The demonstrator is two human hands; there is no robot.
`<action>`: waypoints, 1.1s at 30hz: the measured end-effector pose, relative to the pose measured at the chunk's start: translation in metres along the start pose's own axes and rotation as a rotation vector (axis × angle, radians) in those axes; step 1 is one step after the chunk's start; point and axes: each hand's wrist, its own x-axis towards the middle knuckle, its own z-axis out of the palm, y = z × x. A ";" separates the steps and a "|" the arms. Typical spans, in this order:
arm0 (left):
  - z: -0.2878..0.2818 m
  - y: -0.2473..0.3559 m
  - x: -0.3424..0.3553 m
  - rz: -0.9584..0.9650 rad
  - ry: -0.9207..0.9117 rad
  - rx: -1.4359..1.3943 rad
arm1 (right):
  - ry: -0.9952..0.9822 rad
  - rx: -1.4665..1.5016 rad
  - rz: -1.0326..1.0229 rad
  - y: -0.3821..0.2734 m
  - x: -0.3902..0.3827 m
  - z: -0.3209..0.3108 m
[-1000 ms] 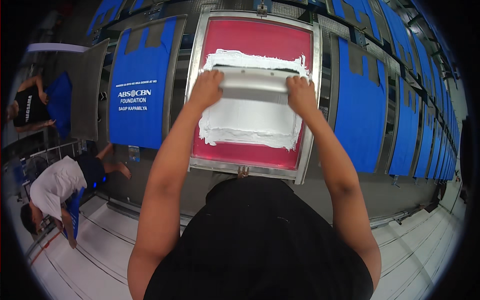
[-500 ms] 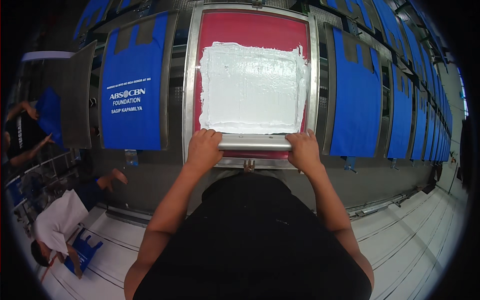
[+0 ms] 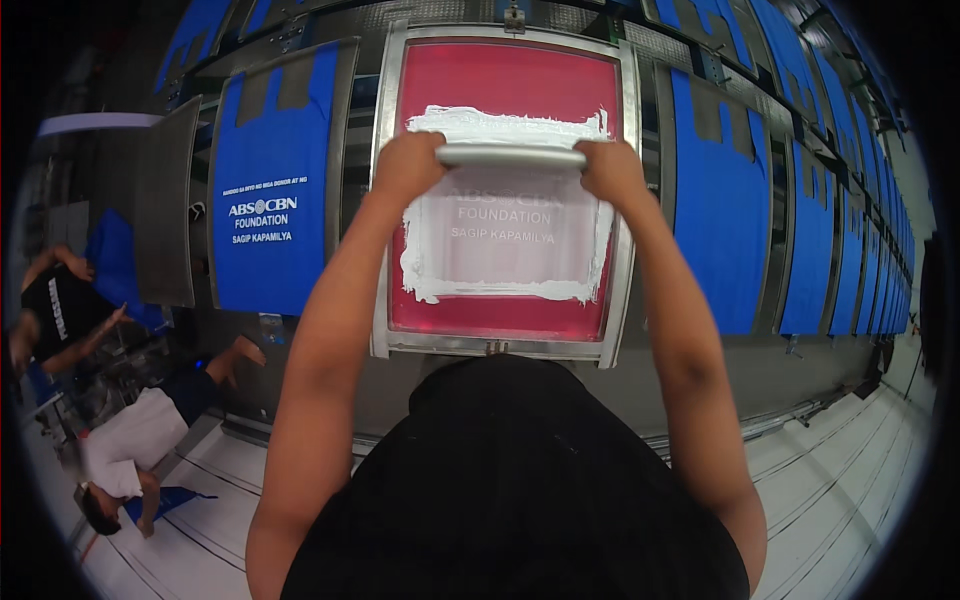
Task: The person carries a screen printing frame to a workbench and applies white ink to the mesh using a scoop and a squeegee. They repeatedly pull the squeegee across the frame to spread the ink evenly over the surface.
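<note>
Gripping one squeegee (image 3: 512,155), your left hand (image 3: 410,165) closed on one end, right hand (image 3: 612,172) on the other, squeegee across upper half of one red screen (image 3: 510,72), one printed blue bag (image 3: 268,150) to your left, two co-workers (image 3: 145,425) beyond

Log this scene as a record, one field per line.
Left hand: gripping the left end of the squeegee
Right hand: gripping its right end
Squeegee position: crosswise over the screen's upper half
Screen: pink mesh in a metal frame
White paste: ragged border around a thinly coated, lettered patch
Left neighbour: blue bag, white print
Right neighbour: blue bag, no print visible
Others: two people at left, dark shirt and pale shirt
</note>
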 end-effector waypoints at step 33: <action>0.014 -0.008 0.000 0.075 0.021 0.006 | 0.026 -0.020 0.014 0.003 -0.013 0.016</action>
